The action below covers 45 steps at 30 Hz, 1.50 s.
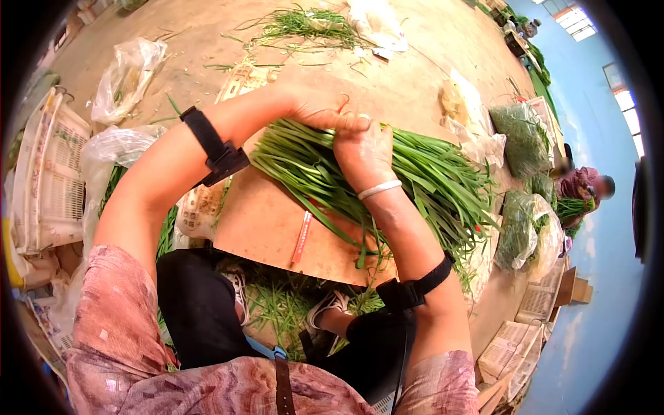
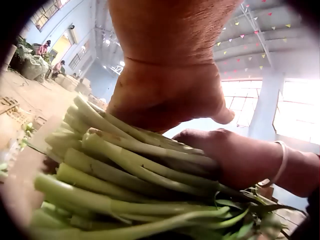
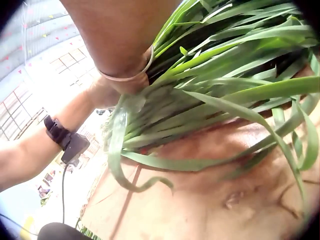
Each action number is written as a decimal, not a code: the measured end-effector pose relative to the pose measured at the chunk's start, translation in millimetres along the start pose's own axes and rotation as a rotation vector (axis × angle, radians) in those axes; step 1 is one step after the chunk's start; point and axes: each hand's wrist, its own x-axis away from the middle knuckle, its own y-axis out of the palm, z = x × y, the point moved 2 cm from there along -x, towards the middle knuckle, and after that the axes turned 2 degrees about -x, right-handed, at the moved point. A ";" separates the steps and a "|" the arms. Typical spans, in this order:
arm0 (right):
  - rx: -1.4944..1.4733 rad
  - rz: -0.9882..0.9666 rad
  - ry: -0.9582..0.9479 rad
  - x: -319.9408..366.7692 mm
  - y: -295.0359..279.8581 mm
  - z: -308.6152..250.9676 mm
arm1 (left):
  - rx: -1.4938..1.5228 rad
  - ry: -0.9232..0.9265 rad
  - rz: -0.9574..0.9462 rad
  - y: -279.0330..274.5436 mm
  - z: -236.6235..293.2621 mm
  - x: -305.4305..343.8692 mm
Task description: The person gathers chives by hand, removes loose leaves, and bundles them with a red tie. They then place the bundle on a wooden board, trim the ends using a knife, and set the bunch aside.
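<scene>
A thick bundle of garlic chives lies across a tan board, pale cut stalks to the left, flat leaves to the right. My right hand, with a pale bangle at its wrist, grips the bundle near its middle from above. My left hand is at the bundle's far side, its thumb reaching the right hand; its fingers are hidden. A thin orange loop stands up beside the left hand. In the left wrist view, the stalks run beneath the left palm toward the right hand.
A red strip with white marks lies on the board's near part. Loose greens lie on the floor beyond. Plastic bags and crates stand left; bagged greens and another person are at right.
</scene>
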 end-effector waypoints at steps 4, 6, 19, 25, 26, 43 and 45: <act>0.134 0.084 -0.029 4.2 -0.3 -0.1 | 0.062 0.153 0.169 26.0 -3.5 17.5; 0.127 0.087 -0.023 6.2 -0.8 0.5 | 0.017 0.140 0.209 36.5 1.9 23.4; -0.424 -0.349 -0.199 -29.7 -32.8 39.7 | -0.022 -0.010 0.217 43.3 4.0 16.9; -0.653 -0.478 -0.192 -23.1 18.9 42.2 | -0.083 0.020 0.190 38.3 4.4 18.5; -0.666 -0.526 -0.181 -27.1 18.0 42.7 | -0.017 0.066 0.117 31.2 3.9 17.8; -0.651 -0.587 -0.223 -16.6 -10.2 36.3 | -0.549 -0.151 0.587 59.0 50.4 64.7; -0.704 -0.638 -0.237 -12.6 -6.2 35.8 | -0.525 -0.161 0.536 54.5 50.7 58.0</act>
